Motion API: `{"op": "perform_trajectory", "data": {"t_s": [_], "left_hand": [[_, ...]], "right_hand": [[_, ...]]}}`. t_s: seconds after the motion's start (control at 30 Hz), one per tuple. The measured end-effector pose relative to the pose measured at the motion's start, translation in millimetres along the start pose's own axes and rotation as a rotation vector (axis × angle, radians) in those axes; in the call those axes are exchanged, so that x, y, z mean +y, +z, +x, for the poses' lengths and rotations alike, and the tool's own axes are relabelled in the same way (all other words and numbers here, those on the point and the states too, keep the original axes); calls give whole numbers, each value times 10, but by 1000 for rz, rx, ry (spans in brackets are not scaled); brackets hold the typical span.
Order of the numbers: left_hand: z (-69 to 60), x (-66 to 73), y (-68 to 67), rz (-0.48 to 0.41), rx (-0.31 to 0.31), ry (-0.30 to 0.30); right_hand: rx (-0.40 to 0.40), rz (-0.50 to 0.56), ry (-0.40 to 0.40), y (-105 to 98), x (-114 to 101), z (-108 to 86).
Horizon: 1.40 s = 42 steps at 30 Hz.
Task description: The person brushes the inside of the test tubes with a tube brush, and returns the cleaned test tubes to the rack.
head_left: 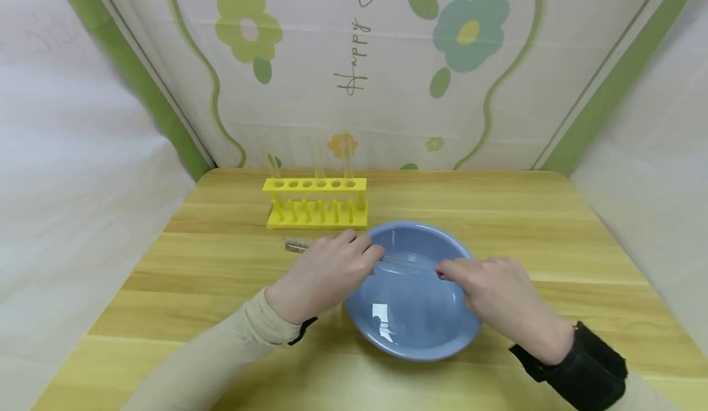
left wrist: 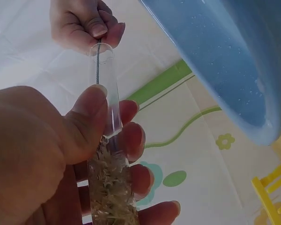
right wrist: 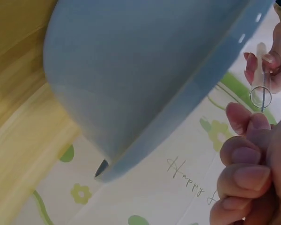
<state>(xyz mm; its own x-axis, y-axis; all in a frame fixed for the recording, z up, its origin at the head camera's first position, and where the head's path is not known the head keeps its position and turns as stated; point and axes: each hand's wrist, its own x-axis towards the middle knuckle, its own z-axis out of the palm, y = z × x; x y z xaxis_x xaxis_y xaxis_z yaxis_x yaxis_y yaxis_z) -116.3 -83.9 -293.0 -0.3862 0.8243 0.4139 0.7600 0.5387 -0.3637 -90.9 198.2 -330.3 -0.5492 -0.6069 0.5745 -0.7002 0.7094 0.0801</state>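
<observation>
Over the blue basin (head_left: 412, 325), my left hand (head_left: 332, 270) grips a clear glass test tube (left wrist: 113, 108), its fingers and thumb curled round it. Inside the tube are the pale bristles of a test tube brush (left wrist: 110, 187); a thin twisted wire (left wrist: 98, 70) runs from them out of the open mouth. My right hand (head_left: 498, 288) pinches this wire just beyond the tube's mouth, with fingers curled, as the right wrist view also shows. The tube lies roughly level, its bristle-filled end sticking out left of my left hand. Droplets dot the basin's inner wall in the left wrist view.
Behind the basin to the left stands a yellow test tube rack (head_left: 315, 185) with three clear test tubes (head_left: 349, 159) upright in it. The wooden table (head_left: 221, 263) ends at a flowered cloth backdrop (head_left: 387, 122). White cloth walls (head_left: 83, 153) flank both sides.
</observation>
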Motion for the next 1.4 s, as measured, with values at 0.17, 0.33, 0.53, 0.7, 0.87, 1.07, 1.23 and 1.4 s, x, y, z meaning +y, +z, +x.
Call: {"op": "perform_trajectory", "data": {"t_s": [0.17,0.33,0.53,0.7,0.87,1.07,1.23,1.4], "left_hand": [[0,-10,-10,5,3,-14],[-3,-28,-23,1,1,-18],[-27,-50,-37,-17,-34,-40],[-58,-70,-35,-26,-47,-66],[-92,-82,-32,-32,-23,-54],[-130,-109,-36,-60,0,-53],[-155,-128,-59,-76,-18,-56],[-186,-147,-69,-80,-27,-61]], "right_hand": [[51,-48,-51,-29,40,-22],[72,-68,-75,-51,72,-31],[59,-72,-80,-61,100,-52],[70,-77,-85,-69,135,-102],[75,-79,-90,-78,154,-147],[72,-81,-89,-106,164,-185],[72,-82,-75,-118,158,-209],[72,-85,-53,-140,156,-240]]}}
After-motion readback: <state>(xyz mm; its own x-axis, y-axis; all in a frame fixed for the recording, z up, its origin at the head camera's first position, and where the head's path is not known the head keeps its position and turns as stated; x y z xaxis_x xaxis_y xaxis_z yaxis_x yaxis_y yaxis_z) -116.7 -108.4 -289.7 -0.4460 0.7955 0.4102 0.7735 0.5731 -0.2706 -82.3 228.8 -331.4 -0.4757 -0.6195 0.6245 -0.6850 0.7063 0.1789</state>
